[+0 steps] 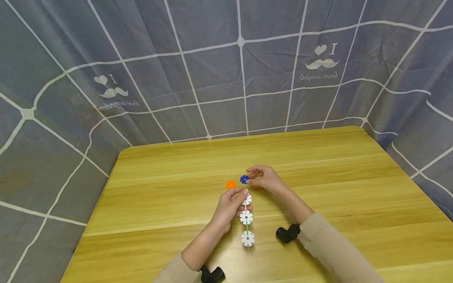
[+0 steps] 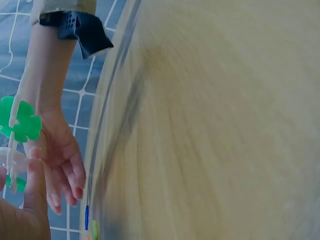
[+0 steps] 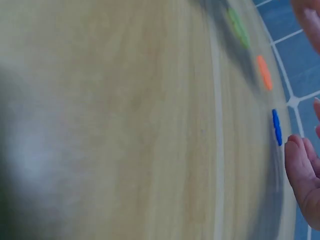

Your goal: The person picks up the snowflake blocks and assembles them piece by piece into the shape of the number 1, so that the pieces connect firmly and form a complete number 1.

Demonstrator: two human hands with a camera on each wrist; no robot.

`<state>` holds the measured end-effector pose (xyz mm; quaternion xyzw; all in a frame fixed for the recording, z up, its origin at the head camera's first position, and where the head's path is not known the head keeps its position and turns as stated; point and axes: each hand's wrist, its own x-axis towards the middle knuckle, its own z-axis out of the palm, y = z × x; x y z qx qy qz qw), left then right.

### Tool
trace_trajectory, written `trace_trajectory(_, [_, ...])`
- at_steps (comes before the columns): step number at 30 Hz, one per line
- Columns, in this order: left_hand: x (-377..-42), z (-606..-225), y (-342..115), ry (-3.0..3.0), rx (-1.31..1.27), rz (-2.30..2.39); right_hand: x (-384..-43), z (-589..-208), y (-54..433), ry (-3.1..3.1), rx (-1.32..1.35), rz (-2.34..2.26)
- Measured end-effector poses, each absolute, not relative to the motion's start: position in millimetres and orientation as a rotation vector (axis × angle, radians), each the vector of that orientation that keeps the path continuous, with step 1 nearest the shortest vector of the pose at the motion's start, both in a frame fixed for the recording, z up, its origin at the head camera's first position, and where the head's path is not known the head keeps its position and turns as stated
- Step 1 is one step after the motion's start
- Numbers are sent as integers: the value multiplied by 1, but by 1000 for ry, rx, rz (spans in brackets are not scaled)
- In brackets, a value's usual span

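Note:
A chain of notched plastic discs, with white discs point(image 1: 247, 238) seen flat and a green one point(image 2: 27, 127) set crosswise between them, is pinched near its far end by my left hand point(image 1: 228, 206). Part of the chain is hidden behind those fingers. My right hand point(image 1: 266, 181) hovers beside a blue notched disc point(image 1: 244, 179), its fingers loosely bent and holding nothing. That blue disc lies on the table in the right wrist view, just off the thumb tip. Left of it lies an orange disc point(image 1: 231, 184).
A green disc point(image 3: 238, 27) rests on the wooden table point(image 1: 159, 188) past the orange one. Black wrist mounts point(image 1: 288, 233) sit at both cuffs. A grey curtain with white lines point(image 1: 212, 78) hangs behind the table's far edge.

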<state>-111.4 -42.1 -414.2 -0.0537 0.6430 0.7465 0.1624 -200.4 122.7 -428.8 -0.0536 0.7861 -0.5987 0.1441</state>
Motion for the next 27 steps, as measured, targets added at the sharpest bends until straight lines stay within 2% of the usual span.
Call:
trace_trajectory(15, [-110, -415, -43, 1820, -140, 2134, -218, -436, 108, 2558, -191, -1316])
trace_trajectory(27, [-110, -413, -45, 1841, -140, 2113, -218, -433, 109, 2531, -244, -1251])
